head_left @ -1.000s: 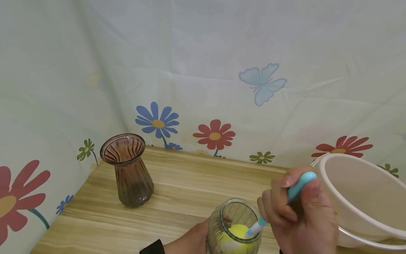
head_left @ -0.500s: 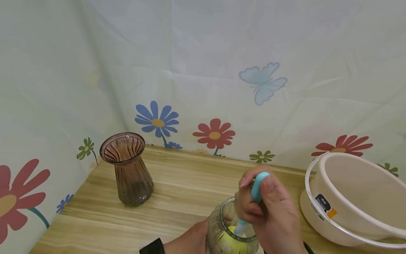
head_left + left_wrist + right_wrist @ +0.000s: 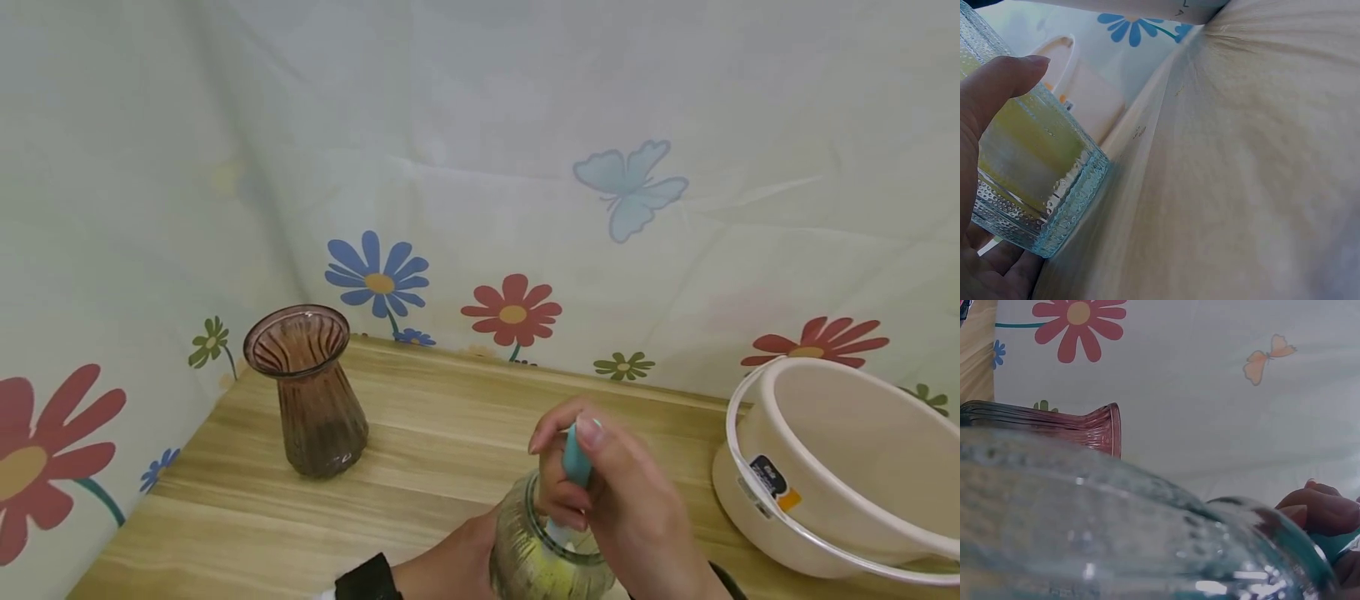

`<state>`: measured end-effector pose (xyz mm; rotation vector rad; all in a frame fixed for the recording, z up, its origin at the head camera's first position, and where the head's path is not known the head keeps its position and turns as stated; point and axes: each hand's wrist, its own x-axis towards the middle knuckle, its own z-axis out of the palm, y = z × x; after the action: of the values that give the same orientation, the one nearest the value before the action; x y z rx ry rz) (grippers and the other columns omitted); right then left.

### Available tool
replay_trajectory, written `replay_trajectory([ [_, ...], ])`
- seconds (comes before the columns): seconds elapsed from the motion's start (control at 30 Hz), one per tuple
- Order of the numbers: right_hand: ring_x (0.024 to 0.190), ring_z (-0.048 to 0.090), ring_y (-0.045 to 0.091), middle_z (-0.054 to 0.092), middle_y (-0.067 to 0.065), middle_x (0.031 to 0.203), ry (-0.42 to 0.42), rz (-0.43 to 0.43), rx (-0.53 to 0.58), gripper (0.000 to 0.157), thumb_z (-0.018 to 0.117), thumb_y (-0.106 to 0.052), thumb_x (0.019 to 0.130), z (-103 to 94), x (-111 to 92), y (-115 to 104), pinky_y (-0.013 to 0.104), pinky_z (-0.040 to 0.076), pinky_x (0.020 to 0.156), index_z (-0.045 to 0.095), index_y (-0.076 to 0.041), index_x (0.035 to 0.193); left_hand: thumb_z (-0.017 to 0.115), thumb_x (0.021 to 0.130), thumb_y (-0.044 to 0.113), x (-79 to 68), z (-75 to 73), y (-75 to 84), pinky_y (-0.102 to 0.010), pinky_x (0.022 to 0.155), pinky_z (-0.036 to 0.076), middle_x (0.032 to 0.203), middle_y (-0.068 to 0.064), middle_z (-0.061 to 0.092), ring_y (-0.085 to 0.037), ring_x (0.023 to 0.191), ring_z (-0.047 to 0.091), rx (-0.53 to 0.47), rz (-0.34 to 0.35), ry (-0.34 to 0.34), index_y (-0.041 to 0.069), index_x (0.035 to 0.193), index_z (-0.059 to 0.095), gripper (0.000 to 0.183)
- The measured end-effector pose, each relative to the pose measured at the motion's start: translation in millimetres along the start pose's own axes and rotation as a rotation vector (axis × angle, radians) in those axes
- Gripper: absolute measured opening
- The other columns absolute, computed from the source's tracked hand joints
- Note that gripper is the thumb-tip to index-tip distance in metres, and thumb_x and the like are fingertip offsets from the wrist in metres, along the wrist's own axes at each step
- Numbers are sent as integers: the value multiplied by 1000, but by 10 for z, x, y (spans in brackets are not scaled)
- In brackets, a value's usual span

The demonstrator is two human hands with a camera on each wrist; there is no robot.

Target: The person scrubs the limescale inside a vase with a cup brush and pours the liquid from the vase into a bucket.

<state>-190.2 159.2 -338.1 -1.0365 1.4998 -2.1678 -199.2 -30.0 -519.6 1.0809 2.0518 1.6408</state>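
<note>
A ribbed clear glass jar (image 3: 512, 537) stands at the bottom middle of the head view, its mouth up. My left hand (image 3: 474, 554) grips its side; in the left wrist view the thumb lies across the glass (image 3: 1047, 169). My right hand (image 3: 637, 512) holds the turquoise handle (image 3: 576, 460) of a sponge bottle brush, thumb on top of its end. The brush goes down through the jar's mouth, and its yellow sponge head (image 3: 551, 573) shows through the glass. In the right wrist view the jar (image 3: 1116, 531) fills the front, with right-hand fingers (image 3: 1322, 509) at its mouth.
A purplish-brown ribbed glass vase (image 3: 324, 425) with a flared rim stands at the back left of the wooden tabletop (image 3: 427, 425). A cream bucket (image 3: 738, 500) with a pale bail handle stands on the right. A flower-printed curtain (image 3: 450, 200) hangs behind and on the left.
My right hand has moved left and down with the bottle brush, over the jar's mouth, uncovering the bucket's label. My left hand stays on the jar. The head view has shifted slightly.
</note>
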Motion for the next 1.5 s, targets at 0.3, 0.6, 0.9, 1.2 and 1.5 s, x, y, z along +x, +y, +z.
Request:
replay_trajectory([
  [0.3,59,33,27,34,9,70,18,42,-118,40,18,-16,114,26,-8,-32,40,36,51,55,-1,114,88,82,19,3,9,48,-26,113,44,151,1,53,-6,134,52,2,14,4,30,153,32,92],
  [0.6,59,33,28,33,7,70,42,66,-167,36,19,-19,114,16,-24,-77,40,37,54,48,-3,101,86,85,21,-5,24,13,-24,111,45,148,5,55,-5,132,54,-69,-34,-6,32,152,36,84],
  [0.9,63,32,20,37,5,77,80,-243,32,51,3,-11,109,-128,-50,-88,38,28,56,54,-5,109,85,86,18,19,31,73,-26,111,47,148,6,56,-7,131,57,-117,-5,-10,29,157,30,90],
  [1.2,71,36,24,38,14,82,11,-556,224,60,3,-20,111,-160,-62,-196,35,27,62,49,15,126,84,86,16,23,37,90,-26,112,45,152,5,53,-10,135,56,-189,-31,-39,31,160,25,95],
  [1.5,60,34,21,36,14,75,27,-593,239,54,5,-17,113,-153,-76,-220,31,26,51,47,17,124,86,84,18,32,49,63,-25,111,45,153,8,51,-10,138,53,-195,-72,-31,35,160,24,100],
])
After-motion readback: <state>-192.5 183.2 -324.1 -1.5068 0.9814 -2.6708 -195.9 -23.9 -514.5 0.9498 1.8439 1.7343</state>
